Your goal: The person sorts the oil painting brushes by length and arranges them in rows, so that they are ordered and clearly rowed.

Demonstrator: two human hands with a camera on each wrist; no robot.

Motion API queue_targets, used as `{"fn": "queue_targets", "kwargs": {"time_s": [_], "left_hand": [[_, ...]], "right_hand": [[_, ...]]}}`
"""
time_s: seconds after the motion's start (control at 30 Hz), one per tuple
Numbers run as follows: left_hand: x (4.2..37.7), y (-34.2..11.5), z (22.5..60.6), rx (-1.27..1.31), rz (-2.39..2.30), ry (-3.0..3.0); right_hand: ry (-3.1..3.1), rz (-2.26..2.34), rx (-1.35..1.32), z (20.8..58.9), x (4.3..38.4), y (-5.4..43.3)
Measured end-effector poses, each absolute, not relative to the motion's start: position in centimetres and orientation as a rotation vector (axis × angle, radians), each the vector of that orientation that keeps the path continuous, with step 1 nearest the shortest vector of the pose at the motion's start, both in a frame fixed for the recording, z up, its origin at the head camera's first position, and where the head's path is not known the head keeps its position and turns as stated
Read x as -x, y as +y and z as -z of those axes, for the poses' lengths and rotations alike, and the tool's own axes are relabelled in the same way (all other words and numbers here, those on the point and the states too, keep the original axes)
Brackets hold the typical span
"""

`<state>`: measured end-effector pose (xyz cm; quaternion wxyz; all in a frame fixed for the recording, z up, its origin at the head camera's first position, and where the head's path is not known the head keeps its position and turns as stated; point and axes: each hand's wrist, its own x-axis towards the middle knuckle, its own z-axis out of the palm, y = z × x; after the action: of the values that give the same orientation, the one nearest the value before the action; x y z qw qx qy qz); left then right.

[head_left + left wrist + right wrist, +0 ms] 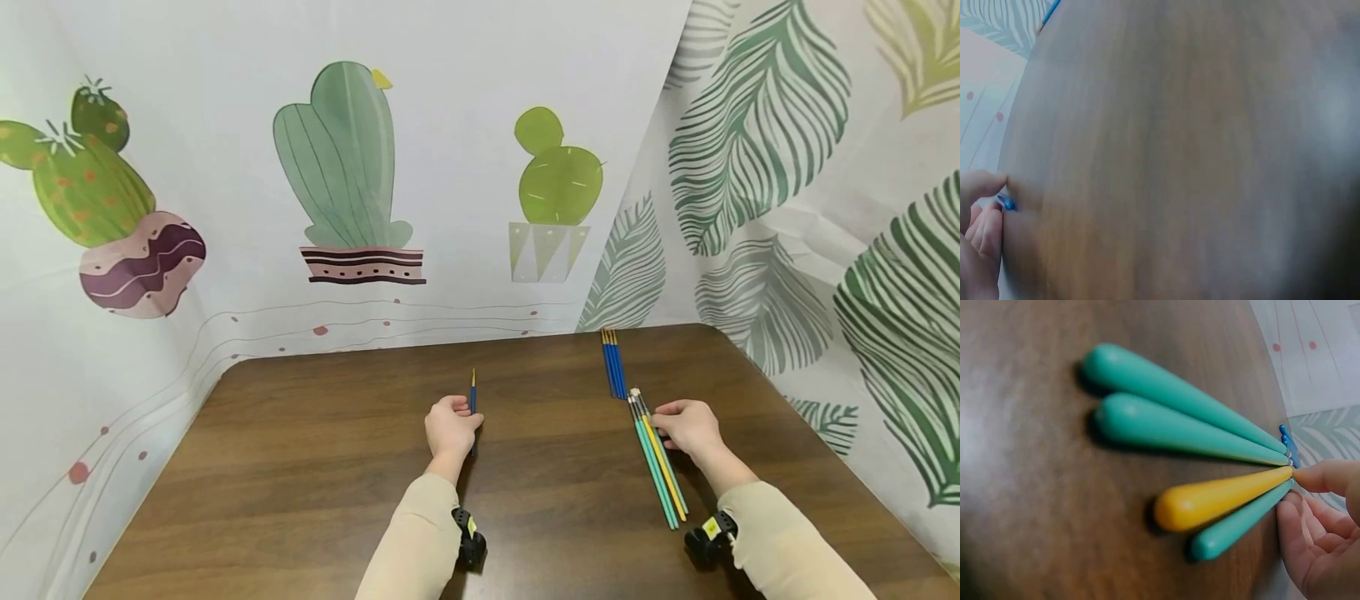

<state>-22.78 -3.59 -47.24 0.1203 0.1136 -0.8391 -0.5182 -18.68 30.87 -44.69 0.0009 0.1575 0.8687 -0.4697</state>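
A dark blue paintbrush (473, 398) with a golden tip points away from me in the head view, pinched between thumb and fingers of my left hand (452, 429). Its rounded blue end shows in the left wrist view. My right hand (688, 429) is at the brush end of a small fan of paintbrushes on the table. Its thumb and finger pinch the outermost green paintbrush (1241, 520), and the thumb tip meets the yellow paintbrush (1216, 499) beside it. Two more green paintbrushes (1188, 432) lie alongside, apart from the fingers.
Several blue paintbrushes (613, 367) lie side by side near the back edge of the brown wooden table (315, 475), just beyond the green and yellow ones. Behind the table hangs a white cloth (465, 167) printed with cacti and leaves.
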Motion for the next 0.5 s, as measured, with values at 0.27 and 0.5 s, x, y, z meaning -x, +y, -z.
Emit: {"fn": "queue_targets", "kwargs": {"time_s": [0.27, 0.5], "left_hand": [[23.0, -3.2, 47.0, -0.384, 1.474, -2.415], [22.8, -2.2, 47.0, -0.355, 1.527, -2.376]], "right_hand": [[2.695, 1.542, -0.499, 45.2, 18.4, 31.3], [2.702, 1.575, -0.482, 45.6, 17.8, 31.4]]}}
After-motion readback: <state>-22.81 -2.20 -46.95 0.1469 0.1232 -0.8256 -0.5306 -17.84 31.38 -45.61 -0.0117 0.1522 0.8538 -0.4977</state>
